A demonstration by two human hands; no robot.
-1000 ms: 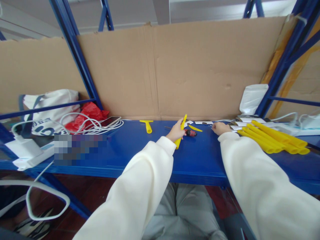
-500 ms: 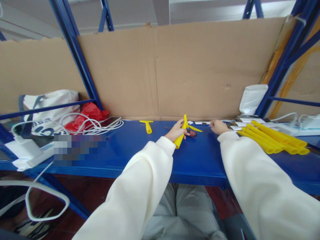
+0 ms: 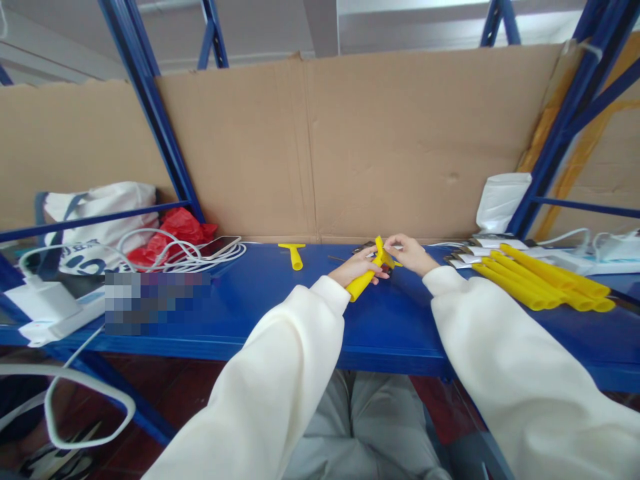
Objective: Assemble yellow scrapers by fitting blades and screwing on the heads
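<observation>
My left hand [image 3: 356, 269] is wrapped round the tube-shaped handle of a yellow T-shaped plastic tool [image 3: 361, 287], its wide head tilted up. My right hand [image 3: 407, 253] has its fingertips pinched together at the head's right side. Whatever lies between those fingertips is too small to make out. Beneath my hands lies what looks like a screwdriver [image 3: 336, 258]; its thin shaft shows to the left, while its handle is mostly hidden. A second yellow T-shaped tool [image 3: 297, 259] rests on the blue shelf to the left.
Several yellow handles [image 3: 545, 280] lie stacked at the right, beside white paper sleeves [image 3: 463, 257] and a white pouch [image 3: 503, 200]. On the left are coiled white cables [image 3: 220, 253], a red plastic bag [image 3: 183, 227] and a power strip [image 3: 60, 323]. A cardboard wall [image 3: 390, 147] stands behind.
My right hand has moved left from the back of the shelf to the head of the yellow tool. My left hand still grips that tool, now turned slightly.
</observation>
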